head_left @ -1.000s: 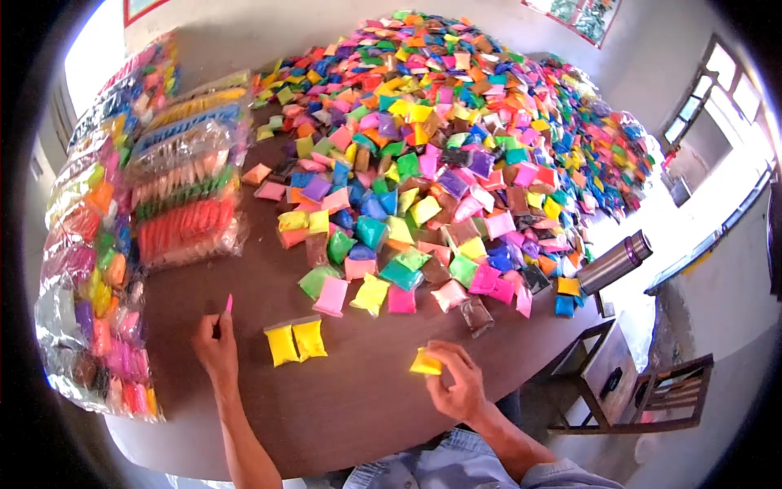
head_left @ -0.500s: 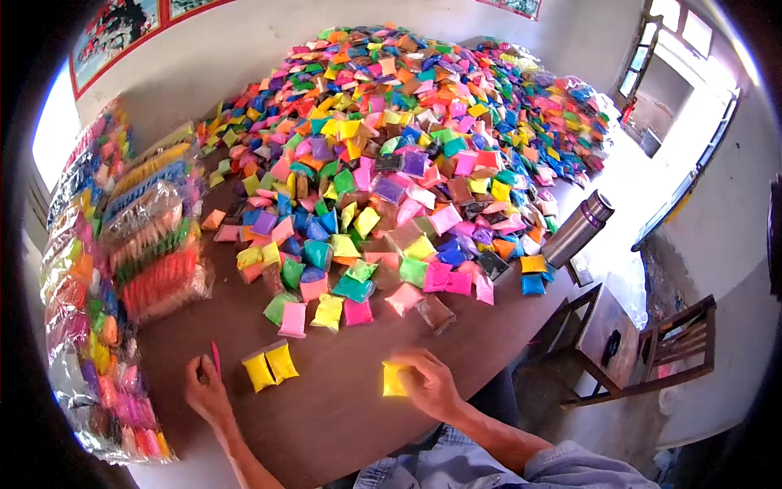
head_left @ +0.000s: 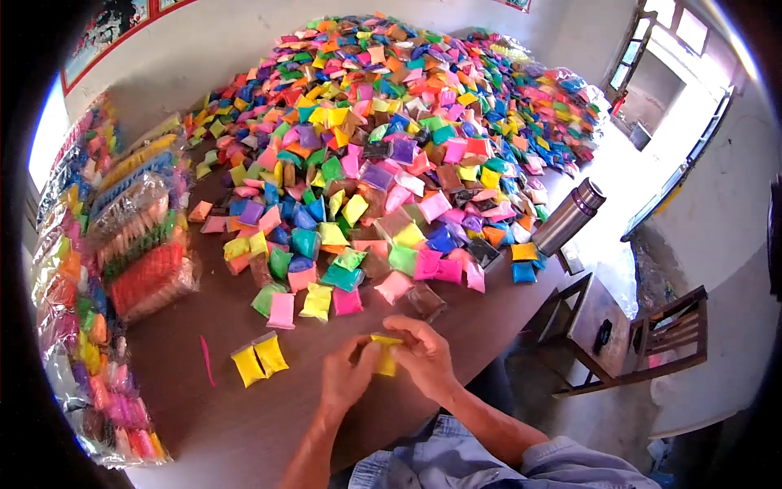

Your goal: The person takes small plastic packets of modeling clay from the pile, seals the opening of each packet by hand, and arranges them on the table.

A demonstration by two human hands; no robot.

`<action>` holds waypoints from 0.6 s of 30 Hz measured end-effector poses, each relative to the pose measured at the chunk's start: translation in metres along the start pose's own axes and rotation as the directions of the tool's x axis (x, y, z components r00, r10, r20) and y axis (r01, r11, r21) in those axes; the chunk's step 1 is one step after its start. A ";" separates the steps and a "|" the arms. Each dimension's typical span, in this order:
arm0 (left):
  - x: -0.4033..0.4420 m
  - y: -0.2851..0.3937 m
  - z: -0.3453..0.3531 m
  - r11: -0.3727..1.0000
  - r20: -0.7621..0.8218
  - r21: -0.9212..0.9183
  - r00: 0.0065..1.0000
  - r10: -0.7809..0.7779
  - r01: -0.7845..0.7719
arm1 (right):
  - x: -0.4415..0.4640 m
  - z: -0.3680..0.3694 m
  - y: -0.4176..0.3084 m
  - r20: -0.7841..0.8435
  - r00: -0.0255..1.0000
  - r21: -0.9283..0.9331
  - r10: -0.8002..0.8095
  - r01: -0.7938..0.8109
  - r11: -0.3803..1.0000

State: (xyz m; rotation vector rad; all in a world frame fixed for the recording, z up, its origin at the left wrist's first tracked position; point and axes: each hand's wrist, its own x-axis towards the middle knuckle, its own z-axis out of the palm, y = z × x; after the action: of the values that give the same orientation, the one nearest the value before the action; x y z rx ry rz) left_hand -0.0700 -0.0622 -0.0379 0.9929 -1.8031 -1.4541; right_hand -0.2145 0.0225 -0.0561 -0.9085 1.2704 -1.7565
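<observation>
Near the table's front edge, a small yellow packet (head_left: 384,359) is held between my two hands. My left hand (head_left: 349,371) has its thumb and fingers closed on the packet's left side. On the other side, my right hand (head_left: 425,359) grips it with bent fingers, the index finger raised over its top edge. Fingers cover part of the packet. Two more yellow packets, one on the left (head_left: 248,367) and one on the right (head_left: 272,355), lie side by side to the left of my hands. Farther left a thin pink strip (head_left: 207,361) rests on the brown tabletop (head_left: 175,407).
A large heap of colourful packets (head_left: 358,171) covers the back of the table. Clear bags of packets (head_left: 151,277) line the left side. A steel thermos (head_left: 570,218) leans at the right edge, and a wooden chair (head_left: 664,338) stands on the floor beyond.
My left hand has left the pink strip's side and moved right to the yellow packet. Both hands now grip that packet, which my right hand held alone. The camera view has shifted slightly.
</observation>
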 end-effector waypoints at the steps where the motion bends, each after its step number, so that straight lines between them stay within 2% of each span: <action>1: 0.002 -0.004 -0.002 0.994 0.019 -0.091 0.998 -0.063 0.064 | 0.000 0.002 -0.002 0.026 0.999 0.062 0.020 -0.021 0.998; 4: 0.001 -0.013 -0.007 0.994 0.054 -0.107 0.998 -0.024 0.030 | 0.000 0.010 -0.001 0.030 0.999 0.041 0.029 -0.031 0.999; 8: -0.001 -0.004 -0.011 0.988 0.035 -0.137 0.997 -0.062 0.066 | 0.002 0.017 0.006 0.035 0.999 0.007 0.012 -0.012 1.000; 11: -0.001 -0.007 -0.015 0.988 -0.043 -0.146 0.998 -0.048 0.041 | 0.000 0.023 0.007 -0.032 0.999 -0.010 0.017 -0.018 1.000; 13: -0.001 -0.007 -0.019 0.991 -0.085 -0.134 0.996 -0.017 0.006 | -0.001 0.018 0.012 0.086 0.996 -0.270 0.030 -0.006 0.963; 14: -0.001 -0.009 -0.019 0.991 -0.095 -0.133 0.995 -0.024 0.011 | -0.001 0.017 0.011 0.095 0.995 -0.267 0.037 -0.010 0.964; 16: -0.004 -0.014 -0.016 0.984 -0.161 -0.095 0.977 0.137 -0.153 | 0.000 0.022 0.005 0.000 0.999 -0.345 0.039 -0.037 0.938; 17: -0.005 -0.018 -0.014 0.987 -0.178 -0.082 0.976 0.125 -0.141 | -0.001 0.024 0.002 0.017 0.998 -0.333 0.052 -0.044 0.942; 18: -0.005 -0.021 -0.011 0.981 -0.143 -0.172 0.988 0.064 -0.089 | -0.001 0.026 -0.001 -0.020 0.994 -0.269 0.104 -0.105 0.957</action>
State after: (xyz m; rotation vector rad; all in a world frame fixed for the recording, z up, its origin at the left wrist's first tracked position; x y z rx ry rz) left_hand -0.0546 -0.0657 -0.0557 0.9003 -1.5674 -1.4354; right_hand -0.1915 0.0131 -0.0490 -0.9683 1.5591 -1.5283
